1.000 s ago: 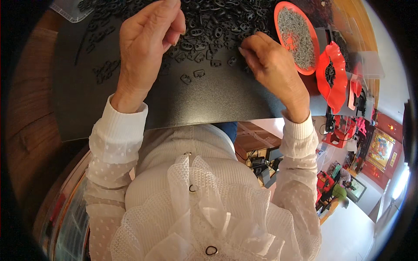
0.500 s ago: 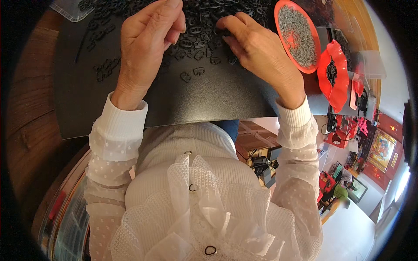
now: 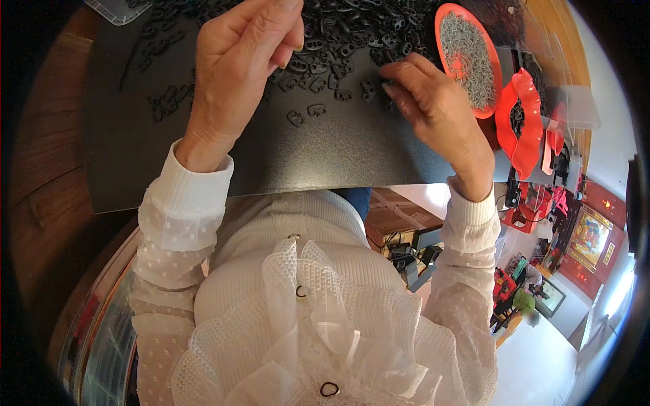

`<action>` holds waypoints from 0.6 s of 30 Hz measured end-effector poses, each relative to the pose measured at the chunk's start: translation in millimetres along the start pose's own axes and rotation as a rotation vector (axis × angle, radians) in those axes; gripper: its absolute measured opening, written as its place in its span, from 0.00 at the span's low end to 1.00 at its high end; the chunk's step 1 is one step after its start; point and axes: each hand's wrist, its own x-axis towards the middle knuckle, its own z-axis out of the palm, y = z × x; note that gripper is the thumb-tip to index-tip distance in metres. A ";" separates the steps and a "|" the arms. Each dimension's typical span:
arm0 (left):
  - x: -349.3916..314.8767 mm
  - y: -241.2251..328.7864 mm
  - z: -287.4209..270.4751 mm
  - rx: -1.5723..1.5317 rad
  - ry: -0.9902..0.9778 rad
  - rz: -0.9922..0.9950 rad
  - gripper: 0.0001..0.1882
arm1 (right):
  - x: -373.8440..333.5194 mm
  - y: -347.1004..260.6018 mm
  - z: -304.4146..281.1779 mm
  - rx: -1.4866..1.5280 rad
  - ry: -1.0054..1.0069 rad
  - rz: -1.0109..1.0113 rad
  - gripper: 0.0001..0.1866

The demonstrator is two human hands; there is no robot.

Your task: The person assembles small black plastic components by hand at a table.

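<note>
My left hand point(image 3: 247, 64) is raised over the left side of the pile, its fingertips pinched together at the upper edge of the picture. Whatever it may hold is hidden. To the right, my right hand point(image 3: 443, 108) hovers low over the pile's near right edge with curled fingers. Thumb and forefinger are close together, and anything between them is too small to make out. The pile consists of many small black plastic pieces point(image 3: 328, 51), some with two holes, others loop-shaped. A few loose black pieces point(image 3: 316, 109) lie nearer to me on the black mat point(image 3: 305, 155).
Right of my right hand, a red oval dish point(image 3: 497, 84) contains small grey metal pieces. Beside it stands a red wavy-edged dish point(image 3: 525, 152) with small black pieces inside. A clear plastic tray point(image 3: 118, 10) is at the far left. Another person point(image 3: 525, 298) sits in the background at right.
My right hand has drawn back from the pile, toward me and to the right. My left hand stays pinched and has shifted slightly right. The view has moved a little.
</note>
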 end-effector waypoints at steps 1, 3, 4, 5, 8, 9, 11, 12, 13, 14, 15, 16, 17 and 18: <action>-0.4 1.7 1.0 0.010 0.013 -0.001 0.18 | -0.6 -2.4 0.0 0.000 0.001 0.000 0.09; -0.7 3.4 2.0 0.021 0.026 0.001 0.18 | -1.3 -6.4 -0.1 0.020 0.000 -0.020 0.09; -1.2 3.3 2.6 0.001 0.021 -0.004 0.18 | -2.1 -7.6 0.7 0.019 0.003 -0.020 0.09; -2.0 3.9 3.6 -0.018 0.017 -0.008 0.18 | -3.1 -8.0 2.5 0.000 0.009 -0.041 0.09; -3.9 6.3 8.3 -0.004 0.037 -0.023 0.17 | -8.2 -4.8 3.9 -0.040 0.022 -0.067 0.08; -4.2 6.2 9.7 -0.003 0.036 -0.024 0.17 | -9.6 -3.7 3.3 -0.062 0.029 -0.073 0.08; -5.7 7.8 12.4 -0.005 0.044 -0.022 0.17 | -13.0 -3.8 -1.6 -0.083 0.040 -0.060 0.08; -6.3 8.2 13.9 -0.003 0.043 -0.020 0.17 | -14.2 -3.9 -3.9 -0.103 0.046 -0.047 0.08; -6.9 8.1 15.6 -0.006 0.049 -0.020 0.16 | -14.7 -4.0 -6.0 -0.102 0.049 -0.047 0.08; -7.3 8.7 17.6 -0.009 0.056 -0.021 0.16 | -13.8 -4.5 -7.9 -0.069 0.077 -0.039 0.08; -7.6 9.6 19.7 -0.007 0.056 -0.021 0.16 | -12.3 -5.1 -9.4 -0.036 0.104 -0.031 0.08; -7.4 10.6 22.2 0.007 0.064 -0.022 0.16 | -9.5 -5.2 -11.3 -0.036 0.106 -0.031 0.08; -7.5 11.5 24.6 0.020 0.071 -0.024 0.16 | -5.2 -4.9 -12.5 -0.068 0.142 -0.064 0.08; -7.7 12.5 26.5 0.021 0.070 -0.024 0.16 | -1.2 -3.8 -12.1 -0.100 0.177 -0.098 0.08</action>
